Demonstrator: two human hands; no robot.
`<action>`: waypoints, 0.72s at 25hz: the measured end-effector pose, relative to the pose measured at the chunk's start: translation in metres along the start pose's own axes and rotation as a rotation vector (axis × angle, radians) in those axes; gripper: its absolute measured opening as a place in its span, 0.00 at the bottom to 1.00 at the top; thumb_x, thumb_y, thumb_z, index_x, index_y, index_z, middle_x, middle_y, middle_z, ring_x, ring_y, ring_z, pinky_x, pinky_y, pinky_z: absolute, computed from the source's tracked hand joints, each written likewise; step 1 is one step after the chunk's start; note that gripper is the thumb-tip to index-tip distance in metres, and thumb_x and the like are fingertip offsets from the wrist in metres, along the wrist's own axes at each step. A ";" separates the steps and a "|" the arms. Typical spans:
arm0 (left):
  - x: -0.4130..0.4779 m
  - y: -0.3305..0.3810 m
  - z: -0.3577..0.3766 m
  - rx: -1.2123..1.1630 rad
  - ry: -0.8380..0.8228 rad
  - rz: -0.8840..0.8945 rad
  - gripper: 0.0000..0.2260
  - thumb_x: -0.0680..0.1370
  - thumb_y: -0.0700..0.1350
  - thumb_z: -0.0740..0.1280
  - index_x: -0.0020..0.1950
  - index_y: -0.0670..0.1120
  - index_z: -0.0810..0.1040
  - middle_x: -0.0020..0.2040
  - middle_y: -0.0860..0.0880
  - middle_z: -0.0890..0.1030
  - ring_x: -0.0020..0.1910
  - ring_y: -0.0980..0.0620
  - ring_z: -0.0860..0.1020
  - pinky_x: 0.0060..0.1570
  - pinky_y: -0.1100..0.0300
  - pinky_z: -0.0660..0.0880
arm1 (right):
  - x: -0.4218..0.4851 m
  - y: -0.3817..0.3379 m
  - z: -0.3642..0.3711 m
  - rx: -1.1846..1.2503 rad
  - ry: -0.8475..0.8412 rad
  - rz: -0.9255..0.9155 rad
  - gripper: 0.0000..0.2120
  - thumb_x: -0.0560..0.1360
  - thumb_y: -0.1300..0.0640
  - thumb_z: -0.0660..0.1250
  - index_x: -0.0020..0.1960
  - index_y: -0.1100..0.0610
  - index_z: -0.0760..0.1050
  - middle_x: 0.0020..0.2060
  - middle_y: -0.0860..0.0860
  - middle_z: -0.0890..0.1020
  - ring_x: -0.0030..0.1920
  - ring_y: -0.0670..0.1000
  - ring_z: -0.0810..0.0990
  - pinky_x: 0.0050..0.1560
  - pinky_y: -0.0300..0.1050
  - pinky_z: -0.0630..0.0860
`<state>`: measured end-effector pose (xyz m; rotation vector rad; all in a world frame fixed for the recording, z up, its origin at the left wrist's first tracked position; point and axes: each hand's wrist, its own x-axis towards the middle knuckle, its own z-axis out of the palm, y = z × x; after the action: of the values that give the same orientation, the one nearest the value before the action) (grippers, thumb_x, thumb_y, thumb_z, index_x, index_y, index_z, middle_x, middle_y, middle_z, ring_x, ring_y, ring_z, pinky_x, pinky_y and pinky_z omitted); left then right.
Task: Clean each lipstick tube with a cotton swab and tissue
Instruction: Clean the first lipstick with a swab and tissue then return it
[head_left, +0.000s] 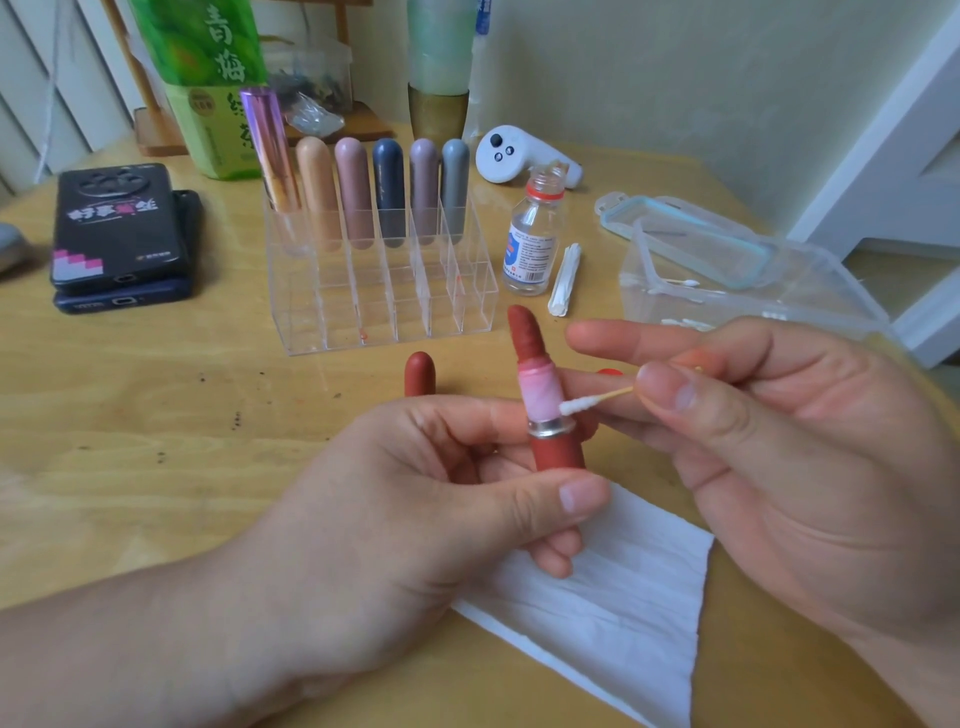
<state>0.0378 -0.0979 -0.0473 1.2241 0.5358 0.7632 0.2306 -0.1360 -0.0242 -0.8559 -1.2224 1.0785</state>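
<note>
My left hand grips an uncapped red lipstick upright by its base, thumb across the front. The bullet is extended above a pink inner sleeve and a silver ring. My right hand pinches a cotton swab by its stick, and the white tip touches the pink sleeve just above the ring. The lipstick's red cap stands on the table behind my left hand. A white tissue lies flat under my hands. Several capped lipsticks stand in the back row of a clear acrylic organizer.
A small open liquid bottle and a bundle of swabs sit right of the organizer. A clear plastic box with loose swabs and its lid is at the right. Two stacked phones lie at the left; a white controller and green bottle stand behind.
</note>
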 end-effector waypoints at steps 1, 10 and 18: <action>0.001 0.000 0.000 -0.023 0.001 0.005 0.15 0.68 0.41 0.77 0.53 0.40 0.83 0.35 0.42 0.82 0.32 0.48 0.80 0.39 0.60 0.77 | 0.000 0.000 0.000 0.006 0.004 0.004 0.04 0.69 0.61 0.72 0.40 0.61 0.78 0.54 0.64 0.83 0.52 0.67 0.84 0.57 0.56 0.78; 0.002 -0.001 0.001 -0.187 0.003 0.013 0.10 0.72 0.37 0.70 0.51 0.36 0.83 0.47 0.36 0.84 0.39 0.48 0.82 0.41 0.61 0.79 | 0.003 -0.003 -0.003 0.027 0.042 0.010 0.01 0.68 0.63 0.70 0.37 0.61 0.80 0.52 0.67 0.83 0.52 0.68 0.83 0.55 0.57 0.79; 0.000 -0.003 -0.001 -0.056 0.009 0.001 0.10 0.69 0.43 0.76 0.48 0.41 0.85 0.38 0.41 0.83 0.37 0.48 0.80 0.42 0.62 0.77 | 0.000 0.000 -0.004 0.011 -0.042 -0.033 0.06 0.71 0.62 0.71 0.40 0.65 0.76 0.55 0.66 0.82 0.54 0.69 0.82 0.61 0.67 0.74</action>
<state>0.0380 -0.0976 -0.0500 1.1700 0.5178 0.7803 0.2343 -0.1354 -0.0248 -0.8058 -1.2602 1.0806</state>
